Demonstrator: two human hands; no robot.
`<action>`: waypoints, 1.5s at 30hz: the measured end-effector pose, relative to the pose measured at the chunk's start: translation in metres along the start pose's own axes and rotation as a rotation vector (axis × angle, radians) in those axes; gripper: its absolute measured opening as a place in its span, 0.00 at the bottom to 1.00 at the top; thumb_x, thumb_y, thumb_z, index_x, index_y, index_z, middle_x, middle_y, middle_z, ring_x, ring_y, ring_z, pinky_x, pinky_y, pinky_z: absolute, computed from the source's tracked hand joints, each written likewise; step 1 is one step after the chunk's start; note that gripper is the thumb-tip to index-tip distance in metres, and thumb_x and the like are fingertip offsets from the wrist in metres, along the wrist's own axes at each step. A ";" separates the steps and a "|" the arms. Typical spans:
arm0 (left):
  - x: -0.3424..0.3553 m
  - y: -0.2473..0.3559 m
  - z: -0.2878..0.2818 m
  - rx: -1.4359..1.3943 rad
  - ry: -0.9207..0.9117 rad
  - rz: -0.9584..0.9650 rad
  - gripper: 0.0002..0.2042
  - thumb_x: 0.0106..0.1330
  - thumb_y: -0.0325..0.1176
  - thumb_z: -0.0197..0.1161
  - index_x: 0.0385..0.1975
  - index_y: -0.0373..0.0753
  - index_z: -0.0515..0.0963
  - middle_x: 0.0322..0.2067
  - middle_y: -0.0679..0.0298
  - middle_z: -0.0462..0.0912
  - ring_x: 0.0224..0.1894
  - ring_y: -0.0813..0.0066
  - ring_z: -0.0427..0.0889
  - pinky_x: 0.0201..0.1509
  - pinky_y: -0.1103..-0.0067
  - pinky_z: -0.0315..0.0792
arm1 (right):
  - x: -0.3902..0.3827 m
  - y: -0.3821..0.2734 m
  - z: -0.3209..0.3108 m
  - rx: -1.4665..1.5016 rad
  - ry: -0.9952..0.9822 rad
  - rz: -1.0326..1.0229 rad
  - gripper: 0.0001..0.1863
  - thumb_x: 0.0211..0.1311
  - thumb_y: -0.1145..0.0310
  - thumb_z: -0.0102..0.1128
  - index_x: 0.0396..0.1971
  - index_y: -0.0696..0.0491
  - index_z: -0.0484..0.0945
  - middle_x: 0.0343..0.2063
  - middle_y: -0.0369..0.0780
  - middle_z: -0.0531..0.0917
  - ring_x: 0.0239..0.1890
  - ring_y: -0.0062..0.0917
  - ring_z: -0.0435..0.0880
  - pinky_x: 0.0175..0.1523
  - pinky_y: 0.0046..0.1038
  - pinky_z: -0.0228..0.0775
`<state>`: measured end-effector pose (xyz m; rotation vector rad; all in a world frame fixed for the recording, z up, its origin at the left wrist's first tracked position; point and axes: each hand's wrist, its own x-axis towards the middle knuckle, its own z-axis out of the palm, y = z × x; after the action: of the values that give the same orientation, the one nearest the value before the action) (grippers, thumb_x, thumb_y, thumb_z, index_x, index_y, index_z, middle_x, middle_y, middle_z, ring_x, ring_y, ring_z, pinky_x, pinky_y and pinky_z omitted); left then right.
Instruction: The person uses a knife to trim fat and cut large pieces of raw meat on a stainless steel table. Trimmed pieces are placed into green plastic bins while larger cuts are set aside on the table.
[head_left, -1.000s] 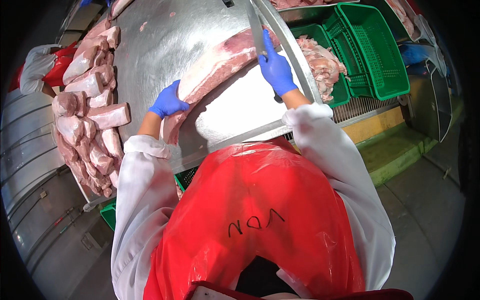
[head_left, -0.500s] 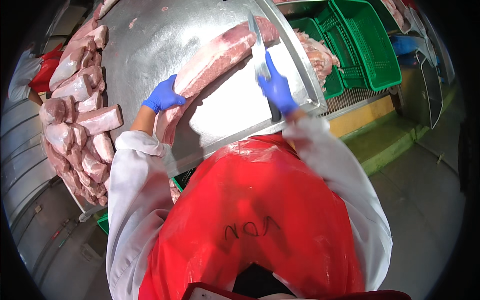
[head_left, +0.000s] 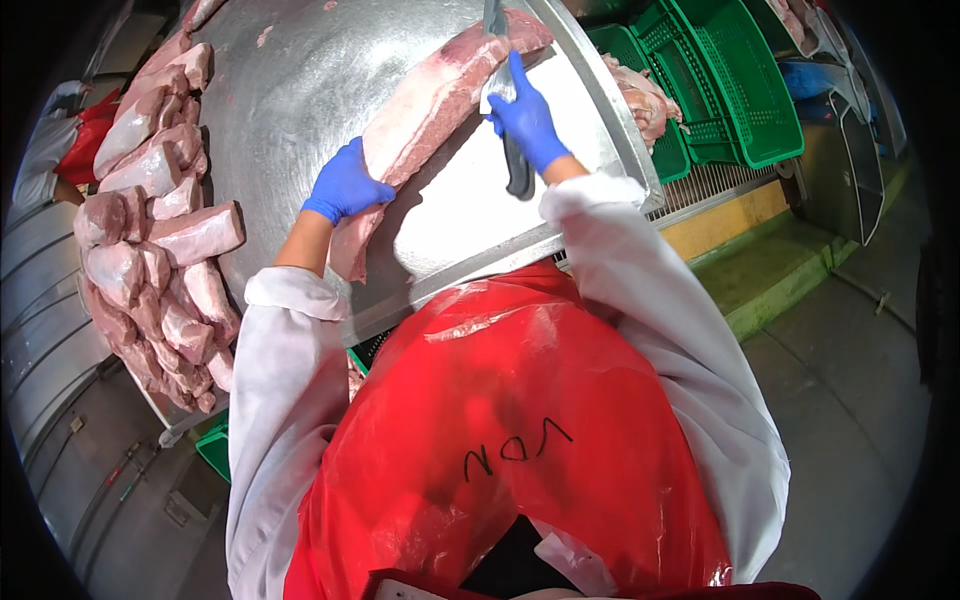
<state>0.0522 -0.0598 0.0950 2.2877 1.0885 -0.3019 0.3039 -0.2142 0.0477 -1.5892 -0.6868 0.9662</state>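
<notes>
A long pink strip of pork (head_left: 425, 125) lies diagonally on the steel table (head_left: 280, 100). My left hand (head_left: 343, 182), in a blue glove, grips its near end from the left side. My right hand (head_left: 525, 122), also gloved, holds a long knife (head_left: 518, 170) with a black handle, index finger stretched along it. The blade points away from me and reaches over the far part of the pork; whether it is cutting into it I cannot tell.
Many pork pieces (head_left: 160, 240) are heaped along the table's left edge. A co-worker in a red apron (head_left: 85, 150) is beyond them. Green crates (head_left: 745, 100) and a pile of trimmings (head_left: 648, 100) sit beyond the table's raised right rim (head_left: 635, 150). A green step (head_left: 760, 285) is at lower right.
My right hand and knife have shifted up and left since half a second ago. My left hand stays on the pork, whose far end lies slightly higher in the picture.
</notes>
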 end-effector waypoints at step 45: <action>0.126 0.113 0.018 -0.590 0.304 -0.164 0.15 0.59 0.33 0.62 0.41 0.29 0.81 0.32 0.57 0.85 0.35 0.69 0.85 0.40 0.74 0.76 | 0.004 0.026 -0.083 -0.556 -0.211 -0.408 0.37 0.68 0.62 0.49 0.74 0.33 0.46 0.33 0.53 0.84 0.31 0.51 0.84 0.38 0.46 0.77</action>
<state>0.2199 -0.0468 0.0717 1.7489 1.3078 0.2861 0.3766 -0.2579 0.0273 -1.7266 -1.4608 0.6701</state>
